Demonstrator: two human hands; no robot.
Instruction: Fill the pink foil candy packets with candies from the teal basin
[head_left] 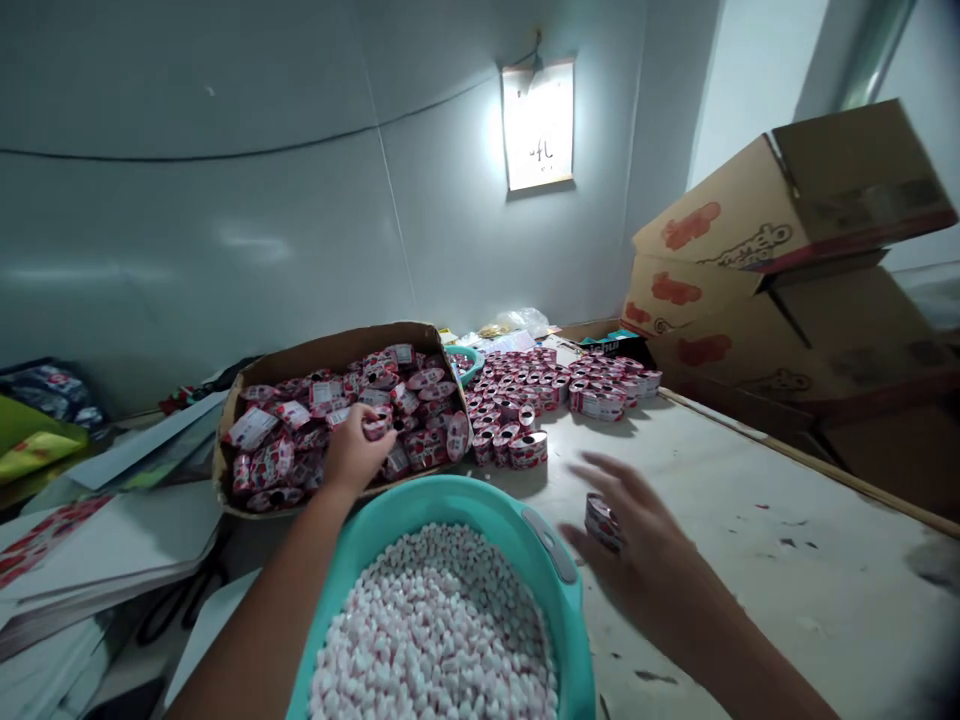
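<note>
My left hand reaches into a cardboard box heaped with small red and white containers, and its fingers are closed on one of them. My right hand, blurred by motion, hovers over the white table with one small red and white container held against the palm and fingers. A teal basin full of small white and pink candies stands right in front of me, between the two forearms.
Rows of filled red and white containers stand on the table behind the basin. Large cardboard cartons are stacked at the right. Flat papers and packaging pile up at the left. A lit sign hangs on the wall.
</note>
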